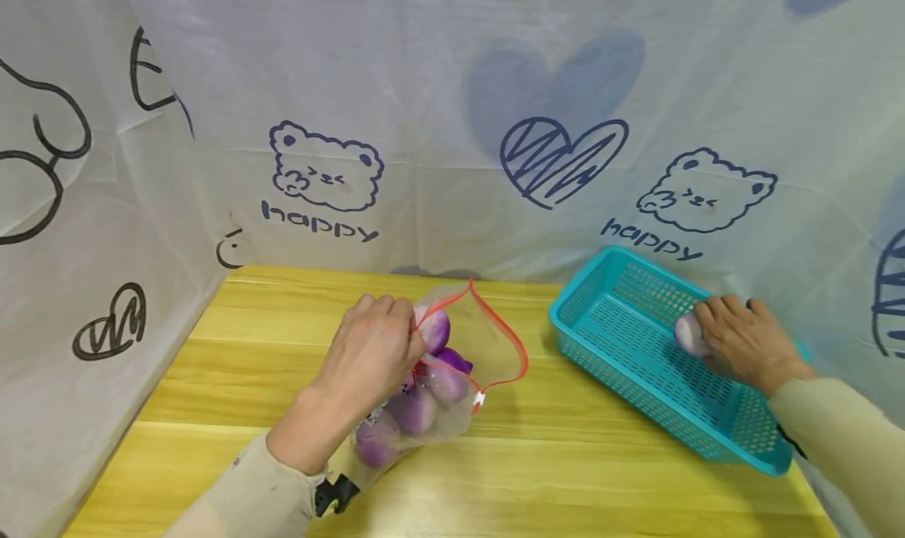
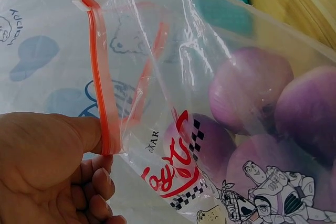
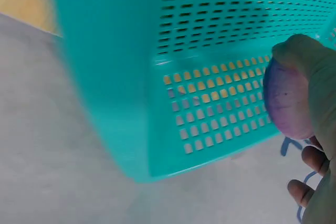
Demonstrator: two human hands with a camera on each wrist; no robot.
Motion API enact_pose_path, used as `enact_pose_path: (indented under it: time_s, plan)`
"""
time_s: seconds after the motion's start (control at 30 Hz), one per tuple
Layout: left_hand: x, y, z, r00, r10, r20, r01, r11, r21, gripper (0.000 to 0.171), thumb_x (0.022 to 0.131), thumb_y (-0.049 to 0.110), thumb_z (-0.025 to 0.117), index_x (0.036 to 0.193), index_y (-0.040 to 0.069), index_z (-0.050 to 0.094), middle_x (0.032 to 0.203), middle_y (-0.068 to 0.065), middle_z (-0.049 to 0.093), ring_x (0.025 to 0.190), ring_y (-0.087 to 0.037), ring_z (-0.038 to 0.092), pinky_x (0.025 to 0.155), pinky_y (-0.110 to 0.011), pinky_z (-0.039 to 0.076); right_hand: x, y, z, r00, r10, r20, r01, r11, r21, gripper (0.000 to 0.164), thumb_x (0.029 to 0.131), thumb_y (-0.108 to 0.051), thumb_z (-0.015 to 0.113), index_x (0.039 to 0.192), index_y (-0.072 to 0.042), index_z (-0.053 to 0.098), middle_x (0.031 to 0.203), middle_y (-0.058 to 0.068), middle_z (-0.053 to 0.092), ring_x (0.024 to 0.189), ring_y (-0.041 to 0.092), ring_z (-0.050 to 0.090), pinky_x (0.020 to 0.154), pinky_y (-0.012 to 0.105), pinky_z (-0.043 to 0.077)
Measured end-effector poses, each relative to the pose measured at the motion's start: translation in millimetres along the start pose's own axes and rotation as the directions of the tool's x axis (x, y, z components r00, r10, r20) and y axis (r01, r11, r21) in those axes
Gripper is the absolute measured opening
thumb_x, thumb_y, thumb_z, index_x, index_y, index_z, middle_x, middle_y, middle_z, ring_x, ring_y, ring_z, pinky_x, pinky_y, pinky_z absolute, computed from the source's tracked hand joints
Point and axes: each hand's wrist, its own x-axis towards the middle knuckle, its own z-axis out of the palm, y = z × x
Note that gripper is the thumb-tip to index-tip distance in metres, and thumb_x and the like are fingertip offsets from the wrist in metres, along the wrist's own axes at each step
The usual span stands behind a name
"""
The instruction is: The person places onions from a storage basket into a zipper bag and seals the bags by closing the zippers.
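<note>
My left hand point(image 1: 369, 342) pinches the orange zip edge of a clear zip bag point(image 1: 463, 426) between thumb and fingers, and the bag's mouth gapes. Several purple-and-white onions point(image 1: 413, 410) lie inside it. The left wrist view shows red lettering and cartoon figures printed on the bag point(image 2: 173, 169). Over at the right, my right hand point(image 1: 748, 342) grips one purple-and-white onion point(image 1: 690, 334) above a turquoise plastic basket point(image 1: 654, 412). In the right wrist view, the thumb and fingers hold this onion point(image 3: 289, 100) inside the basket's rim; part of it is hidden by the hand.
The wood-grain table point(image 1: 233, 349) lies under the bag and the basket. A white cloth point(image 1: 438, 208) printed with bears and hearts hangs along the back and the sides. The basket stands close to the back-right cloth and the table's right edge.
</note>
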Motion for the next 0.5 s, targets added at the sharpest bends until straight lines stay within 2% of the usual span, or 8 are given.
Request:
enact_pose_path:
  time_s: [0.27,0.5]
  plan:
    - [-1.8,-1.6,-1.2,1.000,-0.006,0.000,0.006,1.000,-0.001,0.021,0.087,0.012,0.072,0.075,0.009,0.054,0.070,-0.002,0.050,0.069,-0.027,0.047,0.065,-0.039,0.041,26.7,-15.2,9.4,0.993,-0.048,-0.111,0.049,0.999,0.003,0.078,0.066,-0.042,0.087,0.117,0.004,0.050,0.106,0.022,0.056,0.092,0.040,0.050,0.074,0.050,0.043]
    - [-3.2,-3.3,-2.5,1.000,-0.002,-0.012,0.002,1.000,0.013,0.020,0.086,0.011,0.071,0.075,0.009,0.055,0.070,-0.002,0.050,0.069,-0.027,0.048,0.064,-0.039,0.041,45.0,-26.5,7.4,0.995,-0.009,-0.100,0.011,1.000,0.014,0.080,0.069,-0.042,0.089,0.120,0.004,0.049,0.108,0.022,0.055,0.092,0.038,0.049,0.077,0.050,0.043]
